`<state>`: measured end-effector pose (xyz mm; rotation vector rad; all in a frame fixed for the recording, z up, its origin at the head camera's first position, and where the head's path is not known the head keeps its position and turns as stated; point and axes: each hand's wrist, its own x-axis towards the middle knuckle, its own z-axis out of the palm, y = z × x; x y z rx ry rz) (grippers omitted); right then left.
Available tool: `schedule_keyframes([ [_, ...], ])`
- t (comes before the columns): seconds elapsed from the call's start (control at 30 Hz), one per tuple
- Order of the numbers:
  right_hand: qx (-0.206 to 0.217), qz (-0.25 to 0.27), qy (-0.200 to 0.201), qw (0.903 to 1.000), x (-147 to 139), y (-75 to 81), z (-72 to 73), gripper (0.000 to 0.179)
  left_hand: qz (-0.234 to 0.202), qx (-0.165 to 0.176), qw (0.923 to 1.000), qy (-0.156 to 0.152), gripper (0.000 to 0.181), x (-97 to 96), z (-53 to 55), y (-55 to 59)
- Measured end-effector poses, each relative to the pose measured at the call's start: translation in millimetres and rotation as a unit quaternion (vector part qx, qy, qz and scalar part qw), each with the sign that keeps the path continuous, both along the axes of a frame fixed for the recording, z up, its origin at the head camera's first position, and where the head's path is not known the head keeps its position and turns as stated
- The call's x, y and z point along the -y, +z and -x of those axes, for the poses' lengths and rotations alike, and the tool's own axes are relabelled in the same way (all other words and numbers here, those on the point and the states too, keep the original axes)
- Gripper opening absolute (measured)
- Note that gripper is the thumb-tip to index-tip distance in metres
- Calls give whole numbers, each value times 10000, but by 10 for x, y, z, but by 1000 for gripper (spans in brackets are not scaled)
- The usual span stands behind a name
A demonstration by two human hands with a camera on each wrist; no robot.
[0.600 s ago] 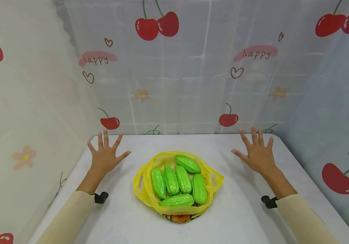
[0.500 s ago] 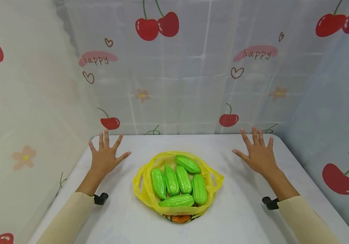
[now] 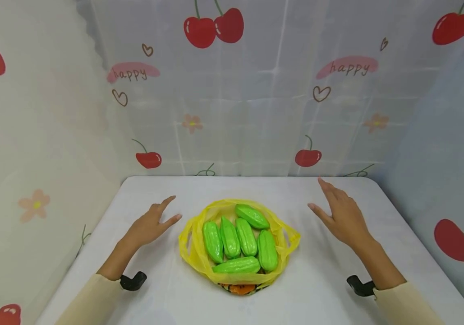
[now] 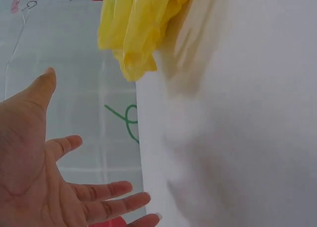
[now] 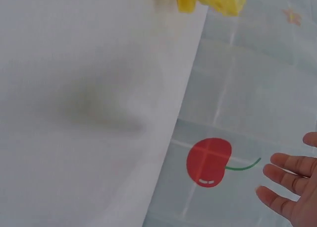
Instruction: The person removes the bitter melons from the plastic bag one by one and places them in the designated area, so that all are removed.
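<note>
A yellow plastic bag stands with its mouth spread wide in the middle of the table. Inside it lie several glossy green, ribbed, gourd-like vegetables. My left hand hovers left of the bag, thumb and index finger pointing towards it, holding nothing. On the other side, my right hand hangs in the air with its thumb apart from straight fingers, also holding nothing. In the left wrist view the fingers of the left hand are spread below the bag's handle. Only part of the right hand shows in the right wrist view.
The white table is backed by a pale curtain printed with cherries, hearts and "happy". More curtain closes in the left and right sides. A black camera mount sits on each wrist.
Both hands have turned from palm-down with spread fingers to thumbs up and palms inward. The left hand has dropped and come slightly nearer the bag. The head view has shifted a little.
</note>
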<state>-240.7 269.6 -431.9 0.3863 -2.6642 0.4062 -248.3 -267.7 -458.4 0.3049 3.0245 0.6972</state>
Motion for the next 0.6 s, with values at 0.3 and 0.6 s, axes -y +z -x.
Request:
schedule_keyframes([
  [0.3,110,370,512,9979,251,-24,-267,52,-1471,1129,9820,-369,86,-235,-170,-70],
  [0.6,672,363,873,9932,527,-60,-421,45,-1845,1474,9704,-510,86,-431,-248,-138],
])
